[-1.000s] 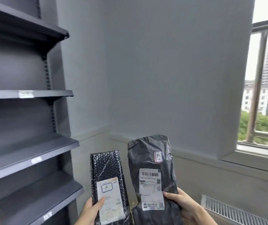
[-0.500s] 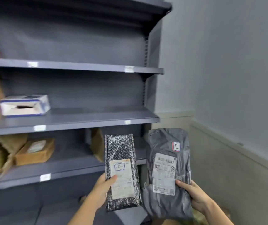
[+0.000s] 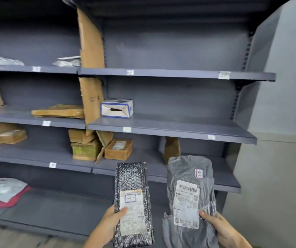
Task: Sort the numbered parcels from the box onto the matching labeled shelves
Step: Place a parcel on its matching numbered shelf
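Gripped upright in the left hand (image 3: 107,228) is a bubble-wrap parcel (image 3: 133,203), a grey parcel (image 3: 190,199) in the right hand (image 3: 222,230); matching shelf labels (image 3: 126,129) must next be found.

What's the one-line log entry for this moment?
left hand: holds black bubble mailer | right hand: holds grey poly parcel | shelves: ahead | placed: neither
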Motion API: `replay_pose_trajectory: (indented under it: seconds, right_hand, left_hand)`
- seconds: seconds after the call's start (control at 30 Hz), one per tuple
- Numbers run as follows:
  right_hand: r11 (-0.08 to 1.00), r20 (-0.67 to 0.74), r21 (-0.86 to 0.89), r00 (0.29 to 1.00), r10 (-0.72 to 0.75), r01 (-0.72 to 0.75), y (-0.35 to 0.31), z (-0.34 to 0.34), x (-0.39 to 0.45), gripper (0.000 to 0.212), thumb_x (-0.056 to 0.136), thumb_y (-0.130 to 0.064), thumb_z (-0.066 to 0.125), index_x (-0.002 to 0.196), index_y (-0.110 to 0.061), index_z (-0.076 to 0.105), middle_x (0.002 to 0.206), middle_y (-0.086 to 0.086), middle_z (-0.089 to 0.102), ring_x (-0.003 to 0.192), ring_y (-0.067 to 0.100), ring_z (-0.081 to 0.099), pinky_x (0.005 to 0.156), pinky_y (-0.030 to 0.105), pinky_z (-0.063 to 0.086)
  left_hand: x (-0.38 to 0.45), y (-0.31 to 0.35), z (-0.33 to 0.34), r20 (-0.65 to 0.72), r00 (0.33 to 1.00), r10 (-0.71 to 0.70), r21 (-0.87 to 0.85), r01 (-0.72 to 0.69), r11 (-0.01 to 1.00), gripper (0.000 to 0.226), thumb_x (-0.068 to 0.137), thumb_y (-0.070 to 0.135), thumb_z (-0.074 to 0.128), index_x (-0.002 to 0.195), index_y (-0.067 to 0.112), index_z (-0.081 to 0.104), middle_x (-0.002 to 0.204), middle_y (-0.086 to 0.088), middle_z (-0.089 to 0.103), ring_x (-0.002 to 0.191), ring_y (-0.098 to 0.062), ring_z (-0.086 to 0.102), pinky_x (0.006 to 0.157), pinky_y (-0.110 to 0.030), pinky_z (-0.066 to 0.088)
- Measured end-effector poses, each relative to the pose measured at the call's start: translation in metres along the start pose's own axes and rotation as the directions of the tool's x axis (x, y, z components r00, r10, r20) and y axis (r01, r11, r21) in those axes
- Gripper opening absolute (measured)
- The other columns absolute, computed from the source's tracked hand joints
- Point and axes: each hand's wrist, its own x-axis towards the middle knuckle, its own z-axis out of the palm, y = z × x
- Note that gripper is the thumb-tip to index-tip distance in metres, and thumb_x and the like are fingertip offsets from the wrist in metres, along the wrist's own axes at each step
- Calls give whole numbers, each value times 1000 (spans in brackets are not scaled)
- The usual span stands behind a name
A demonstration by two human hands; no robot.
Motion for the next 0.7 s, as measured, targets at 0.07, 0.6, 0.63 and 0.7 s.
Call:
replay_pose_trajectory:
  seconds: [0.07,0.6,0.63,0.7]
  right_hand:
    - [999,39,-35,999,29,-27,4,24,10,45,63,5,72,107,9,64,109,34,63,83,37,70,72,44,57]
    - [983,156,-177,984,82,-54,78,191,96,95,32,-14,97,117,8,59,111,32,63,92,39,68,77,42,57]
    - [982,173,-181,981,87,-56,84,201,100,94,34,-13,97,117,9,59,111,32,63,92,38,68,76,42,58]
    - [977,206,-206,973,100,-56,95,218,107,103,24,-17,99,116,7,60,112,31,64,95,39,67,77,42,57]
  left_hand:
    - [0,10,-25,-17,1000,24,-15,-24,1000,21,91,2,57,111,9,60,103,-8,67,107,-29,57,98,-42,42]
    - [28,54,-217,-156,983,96,-86,-110,990,35,89,3,61,124,4,56,120,-12,64,117,-31,55,106,-48,37]
    - [29,54,-229,-169,981,90,-90,-107,990,38,89,3,61,126,3,55,121,-13,63,117,-31,55,106,-49,37]
    - [29,55,-251,-189,978,87,-102,-108,989,38,89,2,61,127,3,55,122,-15,63,117,-33,55,106,-50,37]
